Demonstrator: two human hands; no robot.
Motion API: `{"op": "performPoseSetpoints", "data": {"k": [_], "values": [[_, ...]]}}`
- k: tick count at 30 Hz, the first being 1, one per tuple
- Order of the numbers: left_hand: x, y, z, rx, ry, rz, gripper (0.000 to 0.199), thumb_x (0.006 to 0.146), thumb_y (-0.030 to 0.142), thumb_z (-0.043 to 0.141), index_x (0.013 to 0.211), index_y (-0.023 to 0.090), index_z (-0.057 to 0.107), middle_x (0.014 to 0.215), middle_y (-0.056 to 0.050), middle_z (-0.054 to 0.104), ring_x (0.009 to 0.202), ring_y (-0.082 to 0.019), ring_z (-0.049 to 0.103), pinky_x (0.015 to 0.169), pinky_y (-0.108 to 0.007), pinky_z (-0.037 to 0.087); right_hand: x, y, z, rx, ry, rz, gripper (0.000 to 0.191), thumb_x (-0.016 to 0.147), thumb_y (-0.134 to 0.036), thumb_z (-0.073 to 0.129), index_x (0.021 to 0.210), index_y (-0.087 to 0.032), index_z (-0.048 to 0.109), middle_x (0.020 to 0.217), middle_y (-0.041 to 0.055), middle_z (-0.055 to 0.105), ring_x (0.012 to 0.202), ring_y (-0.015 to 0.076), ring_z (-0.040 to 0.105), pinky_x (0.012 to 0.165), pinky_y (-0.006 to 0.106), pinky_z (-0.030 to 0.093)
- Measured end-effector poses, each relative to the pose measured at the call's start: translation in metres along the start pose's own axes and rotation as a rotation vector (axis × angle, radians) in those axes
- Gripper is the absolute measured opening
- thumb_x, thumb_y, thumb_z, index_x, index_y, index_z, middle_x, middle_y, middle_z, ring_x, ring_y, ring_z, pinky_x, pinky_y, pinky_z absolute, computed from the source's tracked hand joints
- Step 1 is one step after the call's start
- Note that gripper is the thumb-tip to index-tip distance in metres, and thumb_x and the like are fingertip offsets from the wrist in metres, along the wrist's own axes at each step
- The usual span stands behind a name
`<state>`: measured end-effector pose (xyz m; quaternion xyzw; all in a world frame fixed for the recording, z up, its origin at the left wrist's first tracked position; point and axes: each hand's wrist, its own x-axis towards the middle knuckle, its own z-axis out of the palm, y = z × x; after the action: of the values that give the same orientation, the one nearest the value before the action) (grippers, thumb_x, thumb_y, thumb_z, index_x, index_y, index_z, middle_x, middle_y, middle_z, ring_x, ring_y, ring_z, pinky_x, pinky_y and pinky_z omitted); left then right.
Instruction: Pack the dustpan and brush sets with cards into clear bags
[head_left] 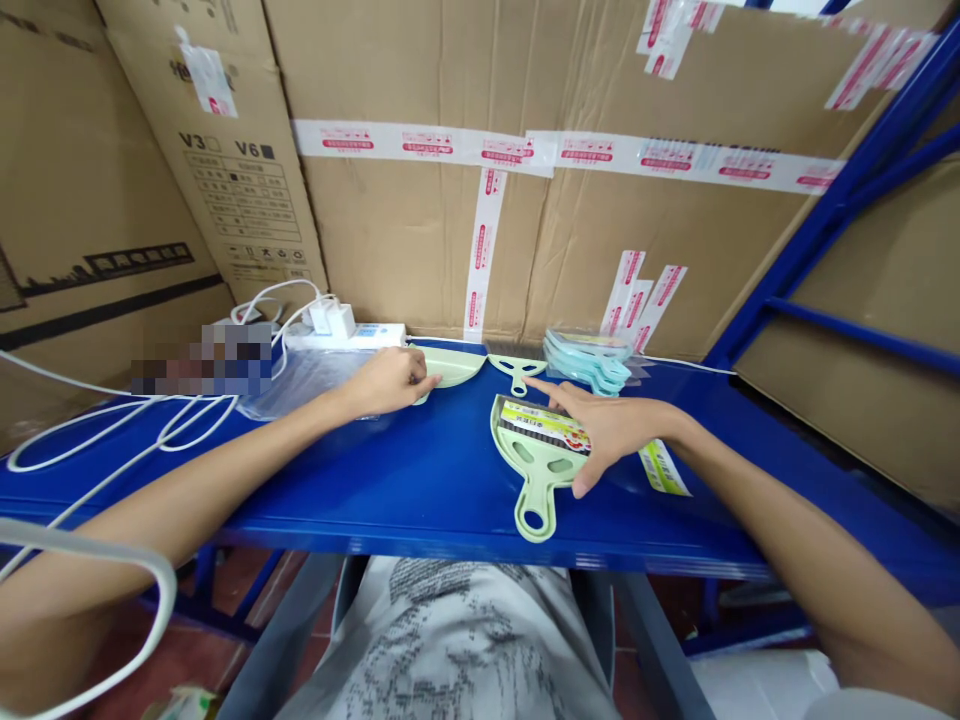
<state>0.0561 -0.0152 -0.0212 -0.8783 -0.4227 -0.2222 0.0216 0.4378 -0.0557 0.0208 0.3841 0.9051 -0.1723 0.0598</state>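
My left hand is closed at the left end of a pale green dustpan, fingers curled and thumb forward; its grip is partly hidden. My right hand is open, index finger stretched toward a small pale green brush near the back of the table. Under and beside that hand lies a pale green mini dustpan and brush set, its ring handle facing me. A yellow-green label card and dark bristles show on its upper part. Another label card lies right of my right wrist.
Light blue dustpan sets in clear plastic are stacked at the back right. A white power strip with plugs, looping white cables and a clear plastic bag occupy the left of the blue table. Cardboard walls stand behind.
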Motion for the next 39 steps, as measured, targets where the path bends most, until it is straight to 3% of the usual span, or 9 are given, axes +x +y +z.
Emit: {"op": "performPoseSetpoints", "data": {"k": [3,8,13,16,21,26,29,34,39], "values": [[-0.001,0.001,0.001,0.032,0.012,-0.027,0.046,0.094,0.045,0.063,0.056,0.021,0.065,0.076,-0.007,0.07,0.063,-0.019,0.058,0.065,-0.033,0.039,0.001,0.002,0.003,0.058,0.034,-0.015,0.163,0.054,-0.076,0.094,0.175,-0.035,-0.009,0.175,0.0163,0.029,0.152,0.0456,0.044,0.125,0.058,0.036],[0.001,-0.002,0.002,0.003,0.021,-0.024,0.029,0.09,0.043,0.07,0.072,0.02,0.073,0.083,-0.009,0.072,0.071,-0.022,0.062,0.069,-0.033,0.043,0.005,0.001,0.005,0.06,0.056,-0.012,0.157,0.059,-0.075,0.093,0.176,-0.032,-0.003,0.173,0.0163,0.035,0.155,0.0456,0.039,0.128,0.058,0.032],[0.001,-0.006,-0.005,-0.158,-0.097,0.055,0.042,0.096,0.058,0.065,0.09,0.019,0.078,0.096,-0.011,0.076,0.084,-0.024,0.069,0.077,-0.032,0.048,0.009,0.002,0.007,0.031,0.052,-0.017,0.154,0.061,-0.073,0.093,0.176,-0.035,-0.003,0.176,0.0164,0.027,0.159,0.046,0.033,0.129,0.061,0.03],[0.002,-0.01,-0.005,-0.22,-0.147,0.084,0.039,0.096,0.056,0.067,0.098,0.019,0.079,0.104,-0.011,0.078,0.089,-0.024,0.071,0.08,-0.031,0.05,0.009,0.001,0.007,0.053,0.058,-0.015,0.153,0.061,-0.07,0.093,0.176,-0.035,-0.003,0.178,0.0153,0.024,0.16,0.0456,0.032,0.13,0.061,0.029],[0.01,-0.018,0.013,-0.209,-0.038,0.048,0.038,0.097,0.054,0.068,0.101,0.019,0.079,0.107,-0.013,0.076,0.096,-0.027,0.07,0.09,-0.036,0.051,0.009,-0.003,0.006,0.088,0.058,-0.036,0.156,0.063,-0.067,0.093,0.175,-0.032,-0.01,0.183,0.0136,0.008,0.166,0.0419,0.019,0.134,0.058,0.022],[0.016,-0.018,0.03,-0.16,0.0,0.09,0.035,0.103,0.049,0.063,0.108,0.017,0.076,0.114,-0.014,0.072,0.104,-0.027,0.069,0.097,-0.039,0.052,0.011,-0.001,0.008,0.105,0.062,-0.052,0.157,0.063,-0.068,0.093,0.174,-0.034,-0.013,0.182,0.0136,0.009,0.164,0.0429,0.024,0.133,0.059,0.025],[0.014,-0.013,0.031,-0.116,0.002,0.136,0.029,0.107,0.041,0.059,0.105,0.017,0.075,0.109,-0.012,0.072,0.099,-0.024,0.069,0.096,-0.036,0.052,0.012,0.003,0.009,0.097,0.064,-0.027,0.156,0.061,-0.069,0.094,0.175,-0.034,-0.008,0.181,0.0135,0.014,0.164,0.0448,0.023,0.133,0.061,0.024],[0.007,-0.006,0.025,-0.058,0.007,0.127,0.03,0.104,0.036,0.066,0.082,0.016,0.072,0.091,-0.007,0.07,0.079,-0.019,0.066,0.079,-0.03,0.049,0.013,0.005,0.009,0.061,0.074,-0.024,0.151,0.062,-0.072,0.092,0.175,-0.037,-0.002,0.179,0.0123,0.021,0.162,0.047,0.027,0.132,0.064,0.025],[0.004,0.001,0.024,-0.005,0.015,0.093,0.027,0.103,0.033,0.068,0.083,0.015,0.075,0.091,-0.008,0.07,0.078,-0.019,0.066,0.077,-0.03,0.049,0.012,0.002,0.008,0.048,0.073,-0.002,0.151,0.063,-0.074,0.091,0.176,-0.035,-0.001,0.179,0.0132,0.021,0.163,0.0463,0.025,0.132,0.063,0.025]]}}
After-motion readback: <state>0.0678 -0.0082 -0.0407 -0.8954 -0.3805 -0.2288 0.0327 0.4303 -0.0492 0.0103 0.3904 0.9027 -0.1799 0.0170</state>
